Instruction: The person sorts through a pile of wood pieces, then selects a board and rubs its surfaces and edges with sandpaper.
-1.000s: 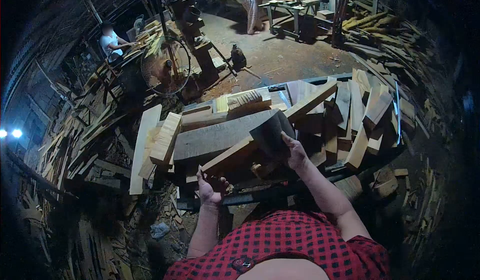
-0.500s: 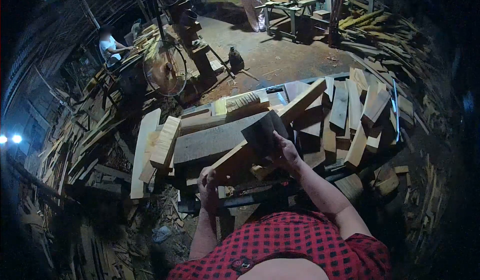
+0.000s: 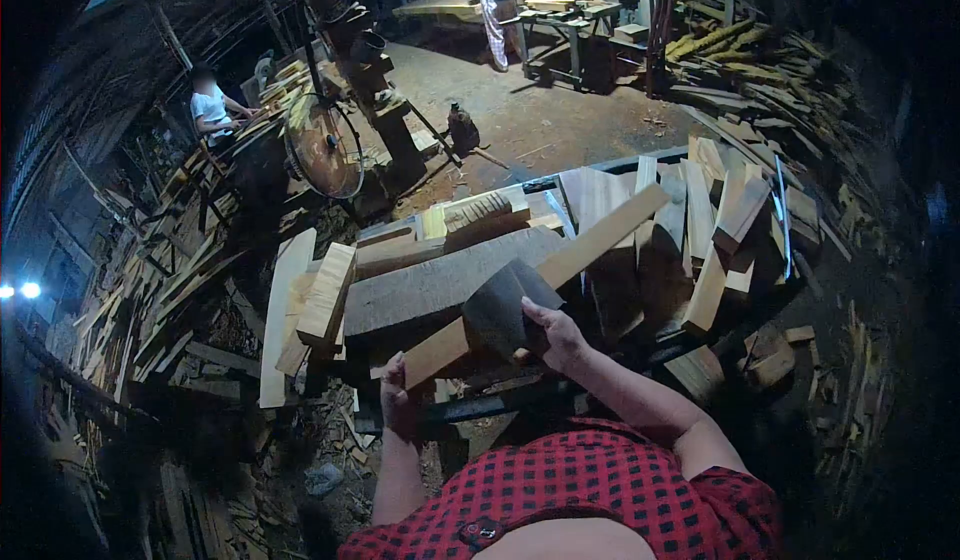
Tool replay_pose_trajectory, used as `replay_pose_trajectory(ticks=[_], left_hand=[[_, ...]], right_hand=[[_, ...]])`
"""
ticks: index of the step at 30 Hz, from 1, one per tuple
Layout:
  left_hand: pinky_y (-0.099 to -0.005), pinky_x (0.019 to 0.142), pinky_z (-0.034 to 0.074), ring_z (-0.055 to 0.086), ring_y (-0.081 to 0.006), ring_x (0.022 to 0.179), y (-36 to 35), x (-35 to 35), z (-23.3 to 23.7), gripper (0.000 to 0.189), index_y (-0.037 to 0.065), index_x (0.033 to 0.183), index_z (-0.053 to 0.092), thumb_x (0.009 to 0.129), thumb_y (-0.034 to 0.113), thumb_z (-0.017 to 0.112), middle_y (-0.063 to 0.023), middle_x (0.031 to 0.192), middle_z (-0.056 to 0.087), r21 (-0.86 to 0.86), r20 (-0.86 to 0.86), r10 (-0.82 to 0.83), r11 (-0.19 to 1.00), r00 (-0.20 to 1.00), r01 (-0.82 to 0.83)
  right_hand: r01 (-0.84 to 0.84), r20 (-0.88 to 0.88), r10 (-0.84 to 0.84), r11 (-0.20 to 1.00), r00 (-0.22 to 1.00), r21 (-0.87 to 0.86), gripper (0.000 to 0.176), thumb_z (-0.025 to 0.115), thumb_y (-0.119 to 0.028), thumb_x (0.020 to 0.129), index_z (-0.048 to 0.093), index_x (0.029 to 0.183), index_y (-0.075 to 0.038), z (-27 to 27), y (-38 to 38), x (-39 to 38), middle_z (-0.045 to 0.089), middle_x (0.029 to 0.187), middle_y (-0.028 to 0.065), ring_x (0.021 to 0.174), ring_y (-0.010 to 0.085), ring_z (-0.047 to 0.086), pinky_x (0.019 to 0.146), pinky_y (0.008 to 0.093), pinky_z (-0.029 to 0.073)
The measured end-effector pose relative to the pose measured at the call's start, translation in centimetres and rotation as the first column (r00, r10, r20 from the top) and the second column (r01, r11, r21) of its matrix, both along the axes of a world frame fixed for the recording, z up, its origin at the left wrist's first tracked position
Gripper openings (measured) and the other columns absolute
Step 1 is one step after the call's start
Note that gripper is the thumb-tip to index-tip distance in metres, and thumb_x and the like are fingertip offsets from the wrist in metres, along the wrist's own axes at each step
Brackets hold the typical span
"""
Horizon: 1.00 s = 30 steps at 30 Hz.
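Note:
A long pale wooden board (image 3: 610, 232) slants from lower left to upper right in front of me. My left hand (image 3: 397, 397) is closed round its lower left end. Over the middle of the board lies a dark, bent sheet (image 3: 505, 305), which my right hand (image 3: 556, 336) grips at its right edge, the thumb on top. Behind the board rests a thick grey-brown beam (image 3: 430, 280). What the underside of the sheet touches is hidden.
Wood pieces (image 3: 735, 210) crowd the right of the bench, and a block (image 3: 327, 290) stands at its left. Beyond are a large wheel (image 3: 325, 145), a seated person (image 3: 210, 110) and a standing person (image 3: 494, 10). Scrap wood lies on both sides.
The dark sheet and my right hand have moved down and left along the board. My left hand is slightly lower and further left, and the board lies flatter.

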<state>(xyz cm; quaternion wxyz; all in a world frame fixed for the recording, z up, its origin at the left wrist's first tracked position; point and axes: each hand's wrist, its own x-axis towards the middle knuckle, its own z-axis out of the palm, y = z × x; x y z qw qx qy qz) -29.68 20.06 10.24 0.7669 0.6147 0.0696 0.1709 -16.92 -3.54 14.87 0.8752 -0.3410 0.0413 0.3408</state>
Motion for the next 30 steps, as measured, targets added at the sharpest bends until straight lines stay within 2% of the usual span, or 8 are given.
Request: replay_pose_trajectory(ticks=[6,12,15,17,19,21,27,30], left_hand=[[-0.0255,0.063,0.049,0.057,-0.0135,0.083,1.3,1.4,-0.9,0.036,0.008,0.112,0.050,0.085,0.031,0.058,-0.0046,0.101,0.055,-0.007,0.274,-0.194,0.979,0.942,0.203],[-0.0238,0.056,0.048,0.057,-0.0142,0.073,-0.2,1.3,-0.2,0.039,0.006,0.108,0.056,0.092,0.037,0.037,-0.0052,0.091,0.057,-0.370,-0.055,0.038,0.927,0.998,-0.056],[-0.0236,0.055,0.048,0.057,-0.0140,0.070,0.3,1.1,-0.3,0.039,0.006,0.109,0.056,0.093,0.036,0.038,-0.0061,0.090,0.057,-0.126,0.061,0.049,0.991,0.997,-0.041],[-0.0237,0.056,0.048,0.057,-0.0132,0.069,-0.7,1.0,0.1,0.036,0.004,0.108,0.055,0.091,0.034,0.045,-0.0069,0.091,0.058,-0.141,0.078,0.108,0.985,0.991,-0.097],[-0.0241,0.061,0.048,0.057,-0.0130,0.072,-1.9,0.3,1.7,0.032,0.004,0.108,0.054,0.086,0.027,0.055,-0.0063,0.093,0.058,0.194,0.168,0.124,0.969,0.978,-0.156],[-0.0242,0.066,0.047,0.058,-0.0127,0.074,2.0,1.7,-4.9,0.033,0.004,0.108,0.053,0.080,0.019,0.062,-0.0066,0.094,0.059,0.614,0.209,0.218,0.729,0.953,-0.302],[-0.0264,0.058,0.052,0.062,-0.0158,0.076,0.2,0.7,-0.4,0.032,0.005,0.100,0.061,0.090,0.029,0.043,-0.0069,0.089,0.062,-0.211,0.010,0.043,0.977,0.999,-0.040],[-0.0247,0.049,0.050,0.062,-0.0156,0.070,-0.9,1.2,0.3,0.039,0.005,0.100,0.061,0.093,0.033,0.035,-0.0065,0.087,0.062,-0.105,0.024,0.217,0.971,0.976,-0.213]], right_hand=[[-0.144,-0.060,0.141,0.989,0.988,-0.039,0.038,0.054,-0.026,0.088,0.047,0.119,-0.005,-1.0,-1.6,0.0,0.058,0.108,0.0056,0.097,0.0228,0.058,0.083,0.0397,0.048],[-0.078,0.427,0.252,0.920,0.868,-0.383,0.034,0.057,-0.014,0.086,0.050,0.118,-0.004,3.7,-2.3,-2.3,0.056,0.108,0.0066,0.097,0.0186,0.056,0.086,0.0333,0.044],[0.419,0.933,0.275,0.838,0.231,-0.350,0.035,0.056,-0.012,0.083,0.051,0.117,-0.003,2.8,1.2,-1.9,0.055,0.115,0.0160,0.108,0.0290,0.053,0.090,0.0341,0.043],[0.366,0.937,0.330,0.862,0.116,-0.349,0.043,0.058,-0.013,0.079,0.050,0.120,-0.005,1.6,4.5,-2.3,0.051,0.122,0.0172,0.114,0.0332,0.047,0.095,0.0386,0.038],[0.462,0.807,0.431,0.857,-0.403,-0.228,0.041,0.057,-0.010,0.080,0.049,0.120,-0.006,0.2,6.8,-3.2,0.048,0.125,0.0137,0.119,0.0280,0.044,0.099,0.0408,0.033],[0.459,0.768,0.465,0.852,-0.441,-0.253,0.042,0.058,-0.011,0.078,0.050,0.119,-0.007,0.4,7.0,-4.3,0.047,0.127,0.0131,0.122,0.0279,0.042,0.101,0.0427,0.031],[0.686,0.677,0.603,0.701,-0.423,-0.196,0.042,0.056,-0.011,0.074,0.050,0.116,-0.008,-2.6,2.2,0.5,0.050,0.123,0.0121,0.120,0.0267,0.044,0.101,0.0431,0.031],[0.868,0.664,0.731,0.424,-0.158,-0.260,0.028,0.043,-0.011,0.085,0.054,0.110,-0.006,-5.3,-4.2,5.8,0.056,0.116,0.0113,0.115,0.0262,0.049,0.097,0.0390,0.034]])
